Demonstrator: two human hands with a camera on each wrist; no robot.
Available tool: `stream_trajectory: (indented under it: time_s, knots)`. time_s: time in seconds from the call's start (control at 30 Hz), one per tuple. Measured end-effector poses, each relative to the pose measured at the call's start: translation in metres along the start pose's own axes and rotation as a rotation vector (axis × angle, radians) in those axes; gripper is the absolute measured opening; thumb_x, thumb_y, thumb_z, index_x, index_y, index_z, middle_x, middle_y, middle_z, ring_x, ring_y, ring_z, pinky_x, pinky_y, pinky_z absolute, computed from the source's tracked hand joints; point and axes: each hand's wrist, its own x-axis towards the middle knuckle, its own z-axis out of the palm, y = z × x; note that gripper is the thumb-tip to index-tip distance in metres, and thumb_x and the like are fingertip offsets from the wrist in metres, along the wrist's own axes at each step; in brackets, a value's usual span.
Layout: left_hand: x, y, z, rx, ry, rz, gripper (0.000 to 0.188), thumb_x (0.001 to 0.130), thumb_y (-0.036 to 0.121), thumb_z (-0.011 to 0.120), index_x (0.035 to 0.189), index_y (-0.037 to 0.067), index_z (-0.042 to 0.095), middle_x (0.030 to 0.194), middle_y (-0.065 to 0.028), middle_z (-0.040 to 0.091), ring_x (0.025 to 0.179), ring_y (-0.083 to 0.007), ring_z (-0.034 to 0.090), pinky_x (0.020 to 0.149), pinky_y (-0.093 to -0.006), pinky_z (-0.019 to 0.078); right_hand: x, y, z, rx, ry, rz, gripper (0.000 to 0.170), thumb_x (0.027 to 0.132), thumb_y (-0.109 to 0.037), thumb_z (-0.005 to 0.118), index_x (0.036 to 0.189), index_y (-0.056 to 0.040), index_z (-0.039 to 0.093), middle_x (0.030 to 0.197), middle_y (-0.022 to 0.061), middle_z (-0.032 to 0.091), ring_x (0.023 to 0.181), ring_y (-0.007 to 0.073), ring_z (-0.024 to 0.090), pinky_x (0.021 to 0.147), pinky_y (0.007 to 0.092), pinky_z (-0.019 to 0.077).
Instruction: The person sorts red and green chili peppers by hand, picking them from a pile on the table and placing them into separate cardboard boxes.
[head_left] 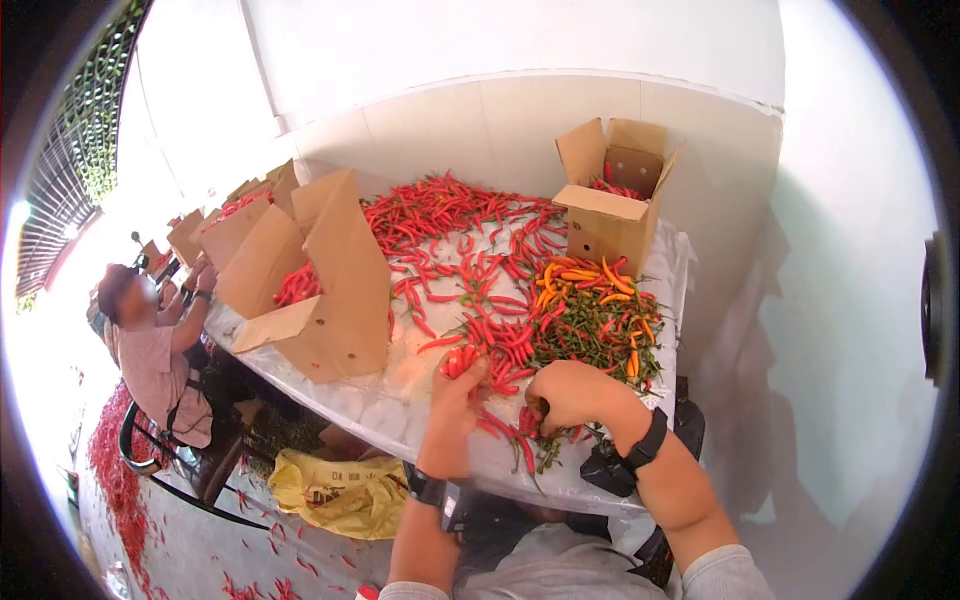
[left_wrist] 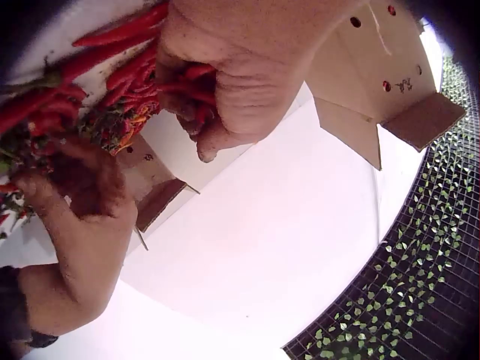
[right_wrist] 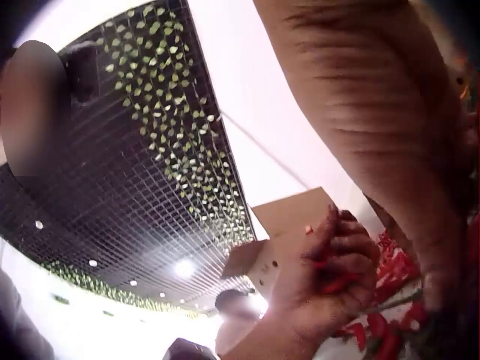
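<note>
My left hand (head_left: 457, 405) grips a small bunch of red chili peppers (head_left: 462, 361) over the front of the table. In the left wrist view, the red chili peppers (left_wrist: 196, 90) show between its curled fingers and thumb. To its right, my right hand (head_left: 578, 392) is bent down by the table's front edge, its curled fingers pinching at a red chili pepper (head_left: 529, 420); its fingertips are partly hidden. Loose red chili peppers (head_left: 505, 345) lie just beyond both hands. Beside them is a heap of green stems (head_left: 590, 335) mixed with orange chili peppers (head_left: 570, 275).
An open cardboard box (head_left: 345, 290) with red chilies stands at left, another box (head_left: 612, 228) at back right. A large red chili pile (head_left: 440, 210) lies at the back of the plastic-covered table (head_left: 400, 420). A person (head_left: 165, 350) sits at left; a yellow sack (head_left: 335, 490) lies below.
</note>
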Motion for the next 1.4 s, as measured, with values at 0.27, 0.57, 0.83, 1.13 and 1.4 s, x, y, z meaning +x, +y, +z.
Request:
stream_trajectory:
  time_s: [0.27, 0.57, 0.83, 1.13, 1.4]
  knots:
    - [0.006, -0.004, -0.002, -0.071, 0.036, -0.021, 0.015, 0.088, 0.009, 0.056, 0.102, 0.004, 0.054, 0.092, -0.0081, 0.062, 0.084, -0.0213, 0.062, 0.072, -0.0365, 0.0546, 0.01, 0.005, -0.003, 0.437, 0.533, 0.043, 0.022, 0.072, -0.015, 0.068, 0.088, -0.0016, 0.061, 0.073, 0.0087, 0.06, 0.066, 0.017, 0.058, 0.064, 0.0297, 0.047]
    - [0.005, -0.008, -0.003, 0.046, -0.217, -0.07, 0.019, 0.089, 0.006, 0.053, 0.108, 0.005, 0.048, 0.097, -0.0059, 0.059, 0.086, -0.0192, 0.062, 0.071, -0.0358, 0.0549, 0.025, 0.006, 0.006, 0.943, 0.64, 0.047, 0.018, 0.08, -0.015, 0.068, 0.083, 0.0006, 0.059, 0.076, 0.0015, 0.061, 0.065, 0.0069, 0.055, 0.059, 0.0229, 0.0454]
    - [-0.003, -0.003, 0.003, 0.134, -0.261, -0.079, 0.033, 0.088, 0.004, 0.053, 0.119, 0.003, 0.045, 0.1, -0.0119, 0.059, 0.084, -0.0261, 0.063, 0.066, -0.0358, 0.055, 0.022, -0.012, 0.003, 0.487, 0.82, 0.119, 0.029, 0.077, -0.029, 0.066, 0.075, -0.0003, 0.059, 0.066, 0.0145, 0.058, 0.06, 0.0259, 0.058, 0.057, 0.0348, 0.0453]
    - [-0.01, 0.002, 0.009, 0.118, -0.28, -0.095, 0.031, 0.086, 0.008, 0.06, 0.114, 0.005, 0.048, 0.099, -0.0053, 0.06, 0.083, -0.016, 0.06, 0.065, -0.029, 0.0527, 0.026, -0.004, 0.005, 0.687, 0.761, 0.136, 0.029, 0.084, -0.026, 0.063, 0.077, 0.0014, 0.06, 0.061, 0.0068, 0.054, 0.056, 0.0102, 0.048, 0.053, 0.0292, 0.0396]
    - [-0.004, 0.0, 0.006, -0.107, -0.098, -0.046, 0.024, 0.089, 0.01, 0.055, 0.112, 0.007, 0.049, 0.093, -0.0059, 0.06, 0.076, -0.0165, 0.058, 0.062, -0.0313, 0.0496, 0.025, 0.021, 0.005, 0.475, 0.966, 0.3, 0.02, 0.079, -0.019, 0.067, 0.084, 0.0, 0.062, 0.072, 0.0053, 0.058, 0.068, 0.0168, 0.055, 0.062, 0.0308, 0.0442]
